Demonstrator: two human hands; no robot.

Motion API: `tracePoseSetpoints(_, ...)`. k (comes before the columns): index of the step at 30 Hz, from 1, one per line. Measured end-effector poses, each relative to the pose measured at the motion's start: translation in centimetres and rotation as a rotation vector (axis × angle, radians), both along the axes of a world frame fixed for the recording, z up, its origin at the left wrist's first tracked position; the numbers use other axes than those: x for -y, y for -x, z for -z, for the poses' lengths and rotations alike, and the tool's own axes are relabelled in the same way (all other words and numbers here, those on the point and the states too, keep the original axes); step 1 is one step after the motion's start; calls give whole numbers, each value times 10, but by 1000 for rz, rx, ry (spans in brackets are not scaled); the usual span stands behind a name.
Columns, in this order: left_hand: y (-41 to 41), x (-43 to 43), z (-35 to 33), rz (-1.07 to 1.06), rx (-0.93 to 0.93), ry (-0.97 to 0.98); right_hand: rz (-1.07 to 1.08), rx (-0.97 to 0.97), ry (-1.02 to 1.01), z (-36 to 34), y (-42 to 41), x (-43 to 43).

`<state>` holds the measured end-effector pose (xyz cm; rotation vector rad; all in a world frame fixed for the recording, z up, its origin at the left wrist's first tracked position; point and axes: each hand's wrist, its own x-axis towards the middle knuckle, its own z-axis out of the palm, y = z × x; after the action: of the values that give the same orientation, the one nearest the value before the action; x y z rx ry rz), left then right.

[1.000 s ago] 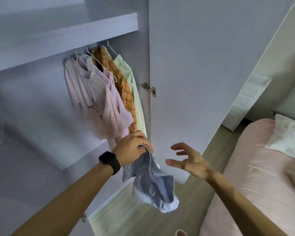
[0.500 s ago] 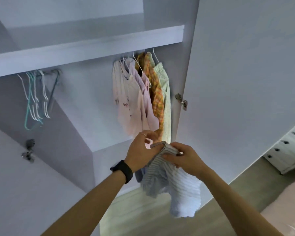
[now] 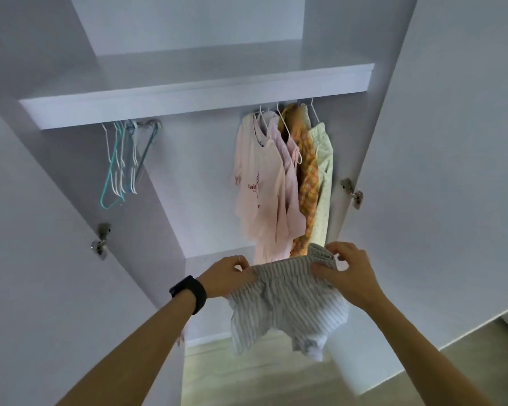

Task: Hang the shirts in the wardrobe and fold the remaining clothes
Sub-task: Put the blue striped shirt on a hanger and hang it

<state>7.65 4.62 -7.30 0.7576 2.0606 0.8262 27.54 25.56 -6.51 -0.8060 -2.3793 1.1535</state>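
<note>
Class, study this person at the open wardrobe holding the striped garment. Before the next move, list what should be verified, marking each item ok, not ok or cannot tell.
1. Grip: the left hand and the right hand both pinch the top edge of the striped garment: ok.
2. Garment spread smooth: the lower part hangs crumpled: not ok.
3. Shirt or not, hang or fold: cannot tell.
4. Empty hangers available at the left under the shelf: ok.
5. Free space between those hangers and the hung shirts: ok.
6. Wardrobe doors open: ok.
</note>
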Motion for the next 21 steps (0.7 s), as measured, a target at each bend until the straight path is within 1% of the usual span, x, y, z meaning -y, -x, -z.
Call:
tracePoseSetpoints(1,7,3,-9,0,12,-10,-34,-5,-4,-2,3,-1)
tracePoseSetpoints(4,24,12,-38,19,0,-46,-114,38,169,-17,18,6)
tracePoseSetpoints(7,38,24,-66,-96,-35,-99,-229,110,205,-23,35,10)
tracePoseSetpoints(9,52,37,-80,-201,-97,-114,-324,167,158,-26,45,14)
tracePoseSetpoints(10,59,47,-85,-215,-136,-92,-331,183,105,-24,52,19)
tracePoseSetpoints(12,65,57,-87,-194,-180,-21,-286,184,5,-27,59,24)
tracePoseSetpoints(14,66,68,-81,-160,-186,20,-271,147,-30,-30,68,34)
tracePoseSetpoints(17,59,74,-56,-52,-150,70,-357,126,-81,-35,78,50)
tracePoseSetpoints(19,50,70,-37,-28,-125,57,-405,139,-104,-36,82,57)
tracePoseSetpoints(21,38,59,-20,-4,-146,42,-417,140,-120,-39,84,60)
